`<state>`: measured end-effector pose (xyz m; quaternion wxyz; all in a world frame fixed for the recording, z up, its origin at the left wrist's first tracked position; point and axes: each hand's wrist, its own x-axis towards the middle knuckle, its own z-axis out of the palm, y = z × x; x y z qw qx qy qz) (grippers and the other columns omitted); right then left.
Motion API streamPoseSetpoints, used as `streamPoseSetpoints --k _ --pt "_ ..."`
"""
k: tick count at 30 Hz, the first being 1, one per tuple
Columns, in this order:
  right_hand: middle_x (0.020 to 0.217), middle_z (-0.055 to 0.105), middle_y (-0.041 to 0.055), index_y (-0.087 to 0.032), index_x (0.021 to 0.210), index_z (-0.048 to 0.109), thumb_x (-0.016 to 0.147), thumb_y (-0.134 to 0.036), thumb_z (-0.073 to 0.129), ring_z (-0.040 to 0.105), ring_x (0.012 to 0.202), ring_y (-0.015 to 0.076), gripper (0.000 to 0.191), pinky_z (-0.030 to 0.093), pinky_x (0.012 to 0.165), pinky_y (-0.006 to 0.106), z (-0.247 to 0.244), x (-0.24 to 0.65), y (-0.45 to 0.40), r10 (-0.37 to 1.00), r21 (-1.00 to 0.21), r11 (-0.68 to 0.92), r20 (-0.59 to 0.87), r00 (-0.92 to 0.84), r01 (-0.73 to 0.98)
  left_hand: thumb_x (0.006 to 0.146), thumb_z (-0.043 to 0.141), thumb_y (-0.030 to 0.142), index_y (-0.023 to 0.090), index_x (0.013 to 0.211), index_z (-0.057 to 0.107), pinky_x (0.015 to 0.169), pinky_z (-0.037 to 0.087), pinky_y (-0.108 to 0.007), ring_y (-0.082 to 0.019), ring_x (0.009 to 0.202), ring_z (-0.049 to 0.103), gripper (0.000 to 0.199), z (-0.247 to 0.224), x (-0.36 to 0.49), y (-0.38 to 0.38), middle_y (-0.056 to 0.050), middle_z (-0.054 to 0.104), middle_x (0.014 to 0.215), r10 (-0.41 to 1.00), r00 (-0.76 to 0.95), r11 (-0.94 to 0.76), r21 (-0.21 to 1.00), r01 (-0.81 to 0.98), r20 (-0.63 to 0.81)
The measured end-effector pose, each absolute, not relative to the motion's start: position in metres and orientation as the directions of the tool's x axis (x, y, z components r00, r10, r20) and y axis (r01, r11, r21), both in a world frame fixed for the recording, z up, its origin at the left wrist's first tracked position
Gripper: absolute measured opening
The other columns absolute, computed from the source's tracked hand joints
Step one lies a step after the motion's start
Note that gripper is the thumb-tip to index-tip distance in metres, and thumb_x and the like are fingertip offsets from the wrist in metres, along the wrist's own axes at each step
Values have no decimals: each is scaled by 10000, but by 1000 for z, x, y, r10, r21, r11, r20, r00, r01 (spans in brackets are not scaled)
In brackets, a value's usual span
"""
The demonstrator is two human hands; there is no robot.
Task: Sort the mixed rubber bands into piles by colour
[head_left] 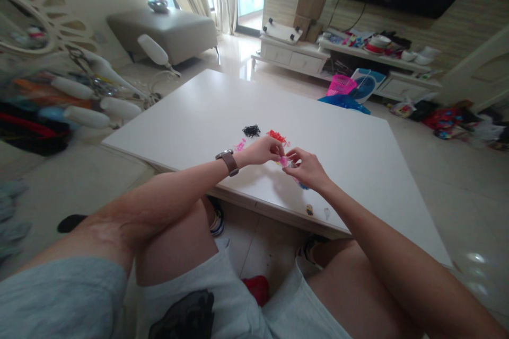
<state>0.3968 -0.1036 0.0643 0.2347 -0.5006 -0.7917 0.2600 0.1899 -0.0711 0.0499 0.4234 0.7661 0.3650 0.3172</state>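
Note:
Above the near part of the white table, both my hands meet at a small pink item with a clear, whitish part; its kind is too small to make out. My left hand, with a watch on its wrist, pinches it from the left. From the right, my right hand grips it with closed fingers. Close by lie a pile of small black bands, a red pile and a few pink ones. Blue pieces are partly hidden under my right hand.
A small yellow-and-dark charm and a small clear piece lie near the table's front edge. Beyond the table are a pink basket and a low TV cabinet. A lamp with white shades stands left.

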Motion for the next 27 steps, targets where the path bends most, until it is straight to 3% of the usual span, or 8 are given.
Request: streamPoseSetpoints --k 4,10,15,21,27 --pt "872 739 31 -200 970 686 713 -232 769 676 726 166 273 525 701 287 67 394 -106 918 -654 348 92 -387 672 757 789 176 107 816 716 636 502 -242 -147 689 680 116 47 192 -73 -57 728 716 853 500 -285 937 203 151" --pt "840 733 25 -202 961 681 707 -250 775 673 705 167 275 531 683 292 68 395 -106 920 -681 336 90 -381 651 690 854 192 110 759 660 649 522 -245 -130 683 661 222 49 193 -73 -45 704 723 873 435 -329 925 188 222" --pt "878 739 42 -204 958 681 700 -278 776 680 745 184 284 559 704 319 64 397 -102 928 -722 313 94 -361 616 781 767 158 109 883 656 693 551 -270 -181 775 728 159 52 192 -73 -81 742 774 825 532 -291 950 113 189" --pt "884 736 43 -207 996 649 681 -295 779 692 758 191 352 588 706 340 62 396 -100 939 -805 256 75 -337 536 808 669 104 122 912 685 743 545 -266 -165 850 716 107 68 192 -81 -79 749 892 788 538 -470 856 215 297" --pt "943 725 56 -205 1034 623 659 -308 808 698 823 199 430 604 733 360 71 400 -99 942 -865 263 135 -308 427 811 629 170 124 878 700 728 518 -276 -141 771 659 107 77 177 -64 -54 723 828 878 315 -460 818 346 361"
